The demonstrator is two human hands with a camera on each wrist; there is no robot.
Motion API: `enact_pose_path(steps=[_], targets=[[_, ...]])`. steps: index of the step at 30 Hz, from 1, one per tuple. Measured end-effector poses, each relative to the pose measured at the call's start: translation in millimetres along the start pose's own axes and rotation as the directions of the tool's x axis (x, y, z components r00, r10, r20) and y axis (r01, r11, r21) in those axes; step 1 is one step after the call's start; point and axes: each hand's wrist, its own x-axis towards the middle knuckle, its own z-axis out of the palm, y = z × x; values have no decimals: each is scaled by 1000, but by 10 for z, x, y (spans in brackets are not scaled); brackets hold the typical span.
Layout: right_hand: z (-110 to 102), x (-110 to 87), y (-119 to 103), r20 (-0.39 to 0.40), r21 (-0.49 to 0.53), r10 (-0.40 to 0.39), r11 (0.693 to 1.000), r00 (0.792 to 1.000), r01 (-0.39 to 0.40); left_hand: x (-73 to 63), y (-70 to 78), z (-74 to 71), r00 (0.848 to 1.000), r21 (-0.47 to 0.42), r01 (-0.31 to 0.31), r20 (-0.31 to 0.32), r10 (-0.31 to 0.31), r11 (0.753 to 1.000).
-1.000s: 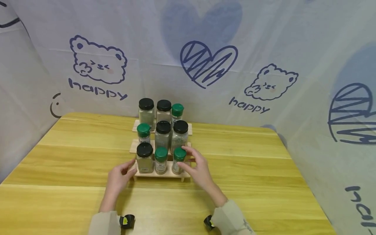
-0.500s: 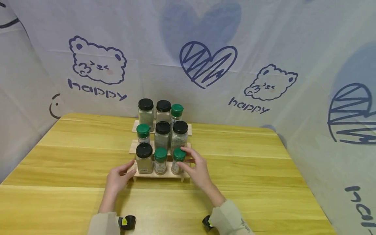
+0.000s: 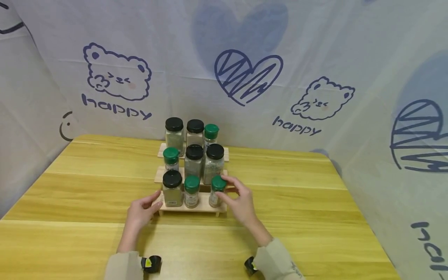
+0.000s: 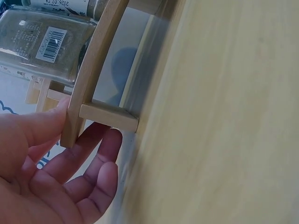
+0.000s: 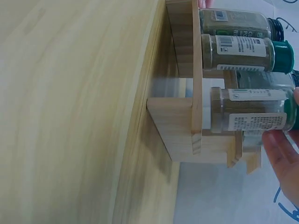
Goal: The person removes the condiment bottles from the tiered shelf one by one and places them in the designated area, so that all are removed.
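Note:
A three-tier wooden spice rack (image 3: 200, 209) holds several spice jars, some with black lids and some with green. My left hand (image 3: 139, 212) grips the left end of its lowest shelf, thumb on top and fingers beneath, as the left wrist view shows. My right hand (image 3: 241, 200) pinches a small green-lidded spice jar (image 3: 215, 199) at the right end of the front tier. In the right wrist view this jar (image 5: 257, 109) is upright relative to the rack, with a narrow gap between its base and the shelf.
Beside the held jar are another green-lidded jar (image 3: 191, 192) and a square black-lidded jar (image 3: 172, 190). Taller black-lidded jars (image 3: 214, 165) stand close behind. The rack is on a wooden table (image 3: 297, 217), near a printed cloth (image 3: 245, 124) at the back.
My right hand has shifted slightly right with the green-lidded spice jar, widening the space to the middle jar. The left hand keeps its hold on the rack.

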Motion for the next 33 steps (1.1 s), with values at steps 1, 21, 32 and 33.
enact_pose_path(steps=[1,21,32,33], targets=[[-15,-4,4,-13,-8,-16,1000,1000,16,3,5,-1,1000,5,-1,-1,1,1000],[-334,28,107,-171,-46,-72,997,983,65,-8,23,-3,1000,12,1,3,-1,1000],[-453,97,237,-207,-34,-21,999,978,14,-4,9,12,1000,31,-18,2,18,999],[-457,105,246,-209,-35,-10,999,978,3,-7,8,16,1000,30,-17,0,17,999]])
